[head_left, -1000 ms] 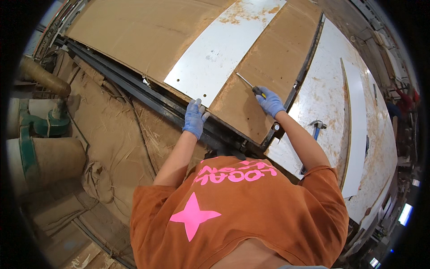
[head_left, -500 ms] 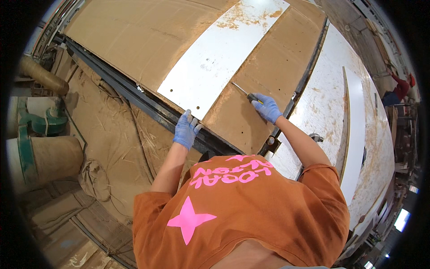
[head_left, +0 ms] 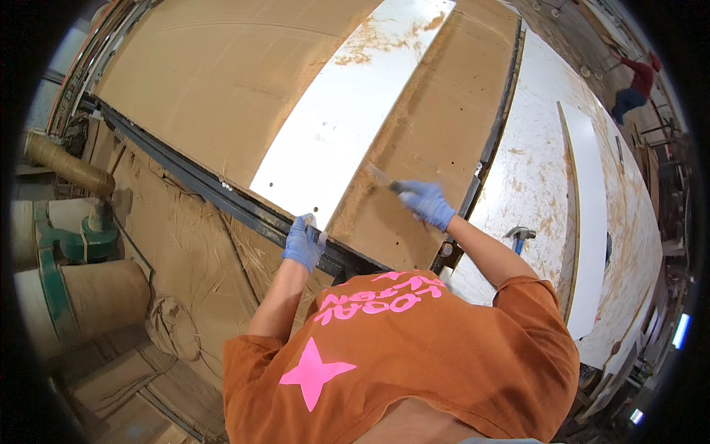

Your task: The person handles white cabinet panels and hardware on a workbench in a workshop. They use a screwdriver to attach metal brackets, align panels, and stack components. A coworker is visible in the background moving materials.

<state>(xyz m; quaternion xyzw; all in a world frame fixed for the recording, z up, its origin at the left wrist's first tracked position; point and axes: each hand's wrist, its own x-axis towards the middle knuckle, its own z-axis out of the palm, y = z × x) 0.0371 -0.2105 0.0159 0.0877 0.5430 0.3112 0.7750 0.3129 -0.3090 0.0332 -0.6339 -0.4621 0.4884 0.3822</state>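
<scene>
A long white board (head_left: 325, 133) with two small holes at its near end lies on a dusty brown bench top (head_left: 429, 140). My left hand (head_left: 302, 244), in a blue glove, is closed around the board's near edge by the corner. To the right, my right hand (head_left: 427, 203), also gloved, grips the dark handle of a screwdriver (head_left: 383, 177). Its shaft is blurred by motion and points up-left, over the brown top beside the board's right edge. I cannot tell whether the tip touches anything.
Right of a dark rail (head_left: 497, 111) spreads a white dusty surface (head_left: 529, 148), bearing a hammer (head_left: 520, 235) and another white board (head_left: 589, 222). Green-and-cream machinery (head_left: 96, 237) and a hose (head_left: 70, 164) stand at left. Far right, a person (head_left: 634, 83) in red stands apart.
My right hand has shifted slightly left and down with the screwdriver, which is now blurred. My left hand keeps to the board's end. The view has shifted a little; the hammer shows more fully.
</scene>
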